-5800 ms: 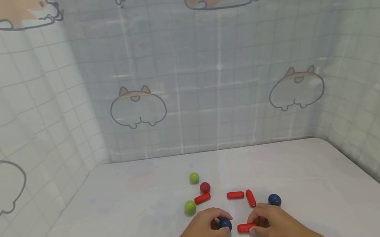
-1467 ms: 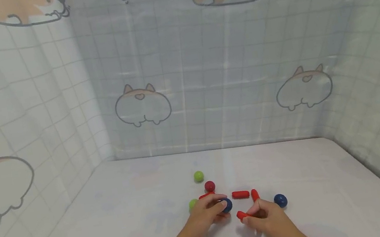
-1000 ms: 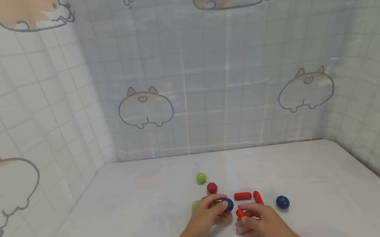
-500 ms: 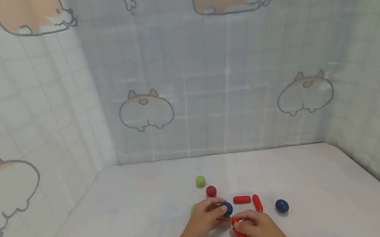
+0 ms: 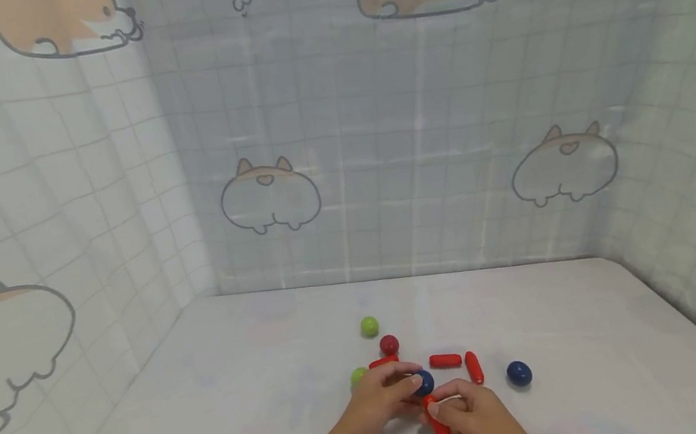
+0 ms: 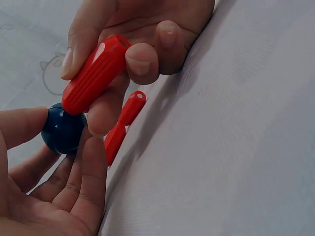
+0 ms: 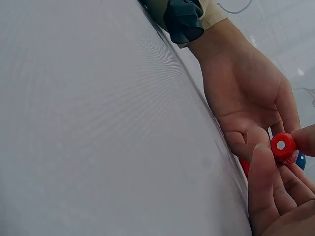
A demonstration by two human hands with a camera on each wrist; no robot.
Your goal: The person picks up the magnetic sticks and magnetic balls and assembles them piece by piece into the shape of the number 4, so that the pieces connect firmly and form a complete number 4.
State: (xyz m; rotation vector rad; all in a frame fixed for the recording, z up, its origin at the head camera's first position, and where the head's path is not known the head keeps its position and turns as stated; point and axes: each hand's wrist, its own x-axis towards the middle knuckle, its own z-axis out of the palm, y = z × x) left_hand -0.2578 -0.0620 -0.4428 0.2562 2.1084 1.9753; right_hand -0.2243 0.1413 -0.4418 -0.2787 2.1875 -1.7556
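Note:
My left hand [image 5: 372, 401] holds a glossy blue ball [image 6: 61, 132] between thumb and fingers, raised off the table. My right hand [image 5: 489, 420] pinches a short red ribbed rod [image 6: 96, 73] that has a pale round spot in its end, seen in the right wrist view. In the left wrist view, the rod's lower end meets the top of the ball, and the rod tilts up and away from it. Both hands are close together, the rod partly covered by the right fingers in the head view.
On the white table [image 5: 268, 399] behind the hands lie a lime ball [image 5: 369, 326], a nearer lime ball [image 5: 359, 375] partly hidden, and a dark red ball [image 5: 389, 344] by a red rod [image 5: 383, 361]. Two more rods [image 5: 445, 360] and another blue ball [image 5: 519, 373] lie to the right.
Both hands have lifted their pieces and moved together. The right hand has turned the red rod from lying sideways to pointing at the blue ball, bringing its end against the ball.

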